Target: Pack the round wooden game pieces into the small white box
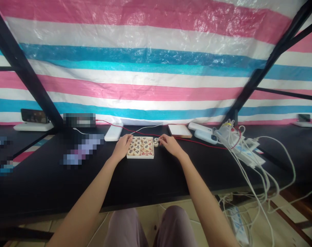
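A shallow white box [140,157] on the black table holds rows of round, pale xiangqi pieces [137,148], marked with black or red characters. One piece [146,147] appears to lie on top of the others. My left hand [123,146] is closed around the box's left side, fingertips at its far left corner. Just right of the box, two loose pieces [156,144] with dark characters sit close together. My right hand [169,143] is beside them, fingers bent and pinched at the farther piece; its fingertips partly cover that piece.
Behind my right hand lies a shallow tray or lid [180,131] with a white inside. A white power bank [114,132] stands behind my left hand. A red cable [151,136] crosses the table's back. White devices [204,133] and tangled power strips [240,147] fill the right side.
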A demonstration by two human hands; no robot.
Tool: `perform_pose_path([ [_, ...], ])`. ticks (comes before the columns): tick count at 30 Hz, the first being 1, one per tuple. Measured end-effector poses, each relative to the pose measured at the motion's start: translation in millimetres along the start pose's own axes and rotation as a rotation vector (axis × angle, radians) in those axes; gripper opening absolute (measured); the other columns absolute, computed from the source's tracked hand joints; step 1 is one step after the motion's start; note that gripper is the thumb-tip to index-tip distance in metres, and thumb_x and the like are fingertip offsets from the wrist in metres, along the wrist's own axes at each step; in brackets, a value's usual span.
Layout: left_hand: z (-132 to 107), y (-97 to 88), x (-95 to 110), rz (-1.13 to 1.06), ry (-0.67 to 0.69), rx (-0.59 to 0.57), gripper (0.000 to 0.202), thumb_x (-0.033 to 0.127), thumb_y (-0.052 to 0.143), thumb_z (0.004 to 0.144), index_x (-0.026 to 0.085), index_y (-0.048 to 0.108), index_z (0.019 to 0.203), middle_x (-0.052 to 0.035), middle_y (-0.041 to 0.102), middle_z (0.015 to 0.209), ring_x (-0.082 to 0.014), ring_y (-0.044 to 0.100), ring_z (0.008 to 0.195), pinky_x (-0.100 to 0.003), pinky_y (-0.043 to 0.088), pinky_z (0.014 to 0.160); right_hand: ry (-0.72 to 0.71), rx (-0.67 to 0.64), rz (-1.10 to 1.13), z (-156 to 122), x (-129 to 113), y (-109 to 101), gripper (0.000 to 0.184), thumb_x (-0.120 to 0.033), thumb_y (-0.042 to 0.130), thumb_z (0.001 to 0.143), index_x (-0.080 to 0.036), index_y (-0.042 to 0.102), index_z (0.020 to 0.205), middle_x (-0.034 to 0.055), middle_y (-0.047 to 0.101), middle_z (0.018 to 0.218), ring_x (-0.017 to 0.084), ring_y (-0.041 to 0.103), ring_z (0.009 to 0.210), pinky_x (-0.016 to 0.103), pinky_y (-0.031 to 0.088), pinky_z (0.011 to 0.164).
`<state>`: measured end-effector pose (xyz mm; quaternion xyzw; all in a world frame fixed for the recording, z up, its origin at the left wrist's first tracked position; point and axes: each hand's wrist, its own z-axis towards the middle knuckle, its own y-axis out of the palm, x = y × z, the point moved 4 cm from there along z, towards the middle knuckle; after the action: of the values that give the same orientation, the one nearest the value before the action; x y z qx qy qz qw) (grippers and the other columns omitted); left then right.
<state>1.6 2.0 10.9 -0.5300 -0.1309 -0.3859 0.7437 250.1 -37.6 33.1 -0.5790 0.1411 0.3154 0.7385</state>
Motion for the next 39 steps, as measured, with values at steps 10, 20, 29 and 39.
perform_pose_path([
  [10, 0.5, 1.8, -3.0, -0.001, 0.002, 0.006, 0.041, 0.045, 0.028, 0.09, 0.018, 0.054, 0.107, -0.0072, 0.061, 0.107, -0.0217, 0.051, 0.103, -0.037, 0.038, 0.092, -0.408, -0.019, -0.17, -6.7, -50.5, 24.2, 0.017, -0.033, 0.056, 0.083, -0.027, 0.067, 0.096, 0.003, 0.058, 0.1, 0.017, 0.046, 0.09, 0.032, 0.037, 0.082],
  [20, -1.5, -0.1, 1.4, 0.004, 0.012, -0.001, 0.043, 0.046, 0.026, 0.091, 0.018, 0.054, 0.107, -0.007, 0.06, 0.107, -0.0223, 0.051, 0.102, -0.038, 0.038, 0.091, -0.359, -0.102, 0.043, -6.1, -49.8, 23.0, 0.018, -0.036, 0.066, 0.074, -0.019, 0.062, 0.073, 0.0023, 0.065, 0.083, 0.014, 0.057, 0.077, 0.026, 0.04, 0.072],
  [29, 1.1, 0.7, -2.4, -0.019, -0.025, -0.014, 0.042, 0.046, 0.027, 0.09, 0.018, 0.054, 0.107, -0.0073, 0.06, 0.107, -0.0219, 0.051, 0.102, -0.037, 0.038, 0.091, 0.026, 0.191, -0.298, -7.7, -3.3, -33.7, 0.016, -0.036, 0.062, 0.076, -0.02, 0.064, 0.078, 0.0038, 0.065, 0.073, 0.017, 0.057, 0.071, 0.027, 0.036, 0.065],
  [39, 3.0, 2.5, -4.0, 0.008, -0.016, -0.023, 0.044, 0.046, 0.026, 0.09, 0.017, 0.055, 0.105, -0.0084, 0.06, 0.106, -0.0221, 0.051, 0.101, -0.037, 0.038, 0.091, -0.064, 0.068, -0.358, -7.1, -5.1, -11.0, 0.007, -0.028, 0.069, 0.071, -0.022, 0.066, 0.069, 0.0024, 0.059, 0.089, 0.016, 0.052, 0.086, 0.025, 0.037, 0.065],
])
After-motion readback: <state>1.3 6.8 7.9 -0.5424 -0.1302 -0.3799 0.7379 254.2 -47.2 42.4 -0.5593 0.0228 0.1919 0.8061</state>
